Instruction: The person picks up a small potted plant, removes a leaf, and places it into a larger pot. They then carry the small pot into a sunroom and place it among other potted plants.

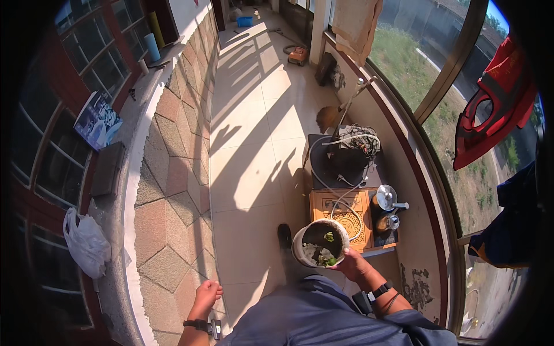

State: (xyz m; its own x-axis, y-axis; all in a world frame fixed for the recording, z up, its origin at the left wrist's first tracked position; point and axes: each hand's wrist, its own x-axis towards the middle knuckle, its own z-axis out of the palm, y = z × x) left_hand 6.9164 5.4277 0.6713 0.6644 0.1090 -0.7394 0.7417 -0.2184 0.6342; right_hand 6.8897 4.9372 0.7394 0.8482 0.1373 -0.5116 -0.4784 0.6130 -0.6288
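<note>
White and round, the pot [319,243] hangs in the air just in front of the person's body, gripped at its near right rim by the right hand [352,265], whose fingers are curled around the edge. Inside it lies dark soil with a few small green plants and some pale scraps. Nothing carries the pot but that hand; it hovers over the near left corner of the low carved wooden table [346,216] that stands by the glass wall, and over the tiled floor [254,144] next to one dark shoe [284,235].

The left hand [206,295] hangs free near the stone-clad wall [173,173], closed into a loose fist around nothing that can be seen; a watch sits on that wrist.

As a judgement, the pot is lifted and in carriage, not yet set down anywhere: that much of the work is done, the placing is left. The table offers little bare room, since a metal kettle [388,199] stands at its right edge and a white hose [340,167] with cables trails across it from the dark box behind. A white plastic bag [86,242] hangs at the window ledge on the left, well apart from both hands
</note>
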